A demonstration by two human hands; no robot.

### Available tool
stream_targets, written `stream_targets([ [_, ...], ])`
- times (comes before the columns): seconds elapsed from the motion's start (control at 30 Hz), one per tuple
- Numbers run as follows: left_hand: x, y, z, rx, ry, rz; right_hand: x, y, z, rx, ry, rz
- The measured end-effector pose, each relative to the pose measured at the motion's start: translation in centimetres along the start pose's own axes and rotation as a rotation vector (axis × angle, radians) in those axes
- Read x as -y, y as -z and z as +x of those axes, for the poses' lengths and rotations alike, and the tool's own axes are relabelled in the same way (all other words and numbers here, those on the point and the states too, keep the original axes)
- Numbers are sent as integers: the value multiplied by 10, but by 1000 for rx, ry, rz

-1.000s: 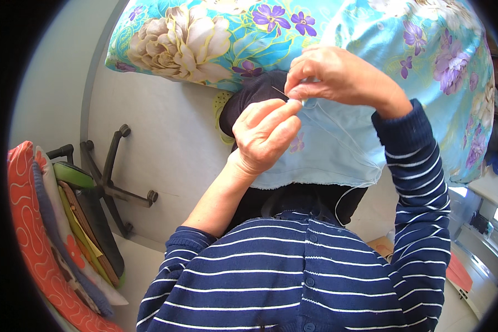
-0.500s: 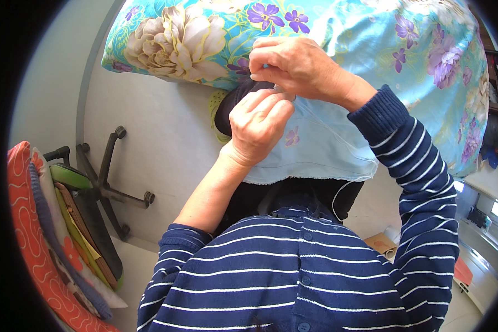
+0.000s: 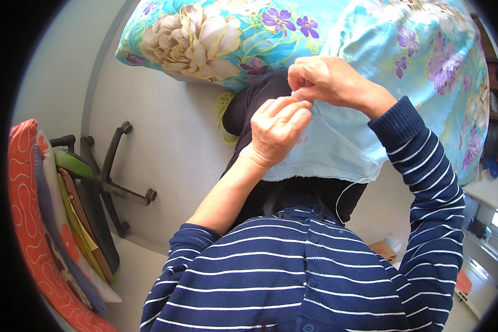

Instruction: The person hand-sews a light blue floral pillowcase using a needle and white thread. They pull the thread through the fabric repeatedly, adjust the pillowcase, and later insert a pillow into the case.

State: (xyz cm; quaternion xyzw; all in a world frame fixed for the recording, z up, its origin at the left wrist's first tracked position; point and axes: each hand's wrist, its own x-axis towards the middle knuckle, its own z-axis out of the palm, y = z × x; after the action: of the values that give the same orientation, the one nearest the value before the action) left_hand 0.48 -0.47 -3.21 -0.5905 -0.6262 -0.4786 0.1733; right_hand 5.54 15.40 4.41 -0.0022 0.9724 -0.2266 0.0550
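Light-blue floral fabric lay across the dark trousers and spread away to the right. The left hand was closed, apparently pinching part of that fabric at the fingertips. The right hand was curled just beside it; whether its fingertips gripped anything could not be told. Caution: white thread hung in a loose loop by the fabric's near edge; this slack could have snagged or knotted under tension. A relaxed left pinch could have released the fabric.
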Motion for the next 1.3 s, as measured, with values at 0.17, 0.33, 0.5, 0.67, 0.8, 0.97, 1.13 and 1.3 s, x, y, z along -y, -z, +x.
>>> stream_targets([
  [0.17, -2, -4, -7, 13, 51, -50, 7, -7, 1, -33, 112, -171],
  [0.33, -1, -12, -10, 30, 176, -34, 10, -24, 9, -256, 244, -235],
  [0.5, 5, -15, -15, -39, 116, -23, -4, -15, -4, -183, -93, 261],
  [0.67, 6, -18, -14, -50, 101, -19, -7, -13, -11, -180, 26, 98],
  [0.8, 5, -17, -13, -75, 103, -28, -12, -16, -14, -163, 14, 195],
  [0.97, 3, -15, -12, -73, 165, -72, -12, -22, -16, -218, 73, 164],
  [1.13, 3, -16, -8, -21, 107, 6, 8, -21, 7, -370, 313, -139],
  [1.3, 5, -17, -14, -54, 115, -42, -3, -8, -4, -284, -139, 303],
])
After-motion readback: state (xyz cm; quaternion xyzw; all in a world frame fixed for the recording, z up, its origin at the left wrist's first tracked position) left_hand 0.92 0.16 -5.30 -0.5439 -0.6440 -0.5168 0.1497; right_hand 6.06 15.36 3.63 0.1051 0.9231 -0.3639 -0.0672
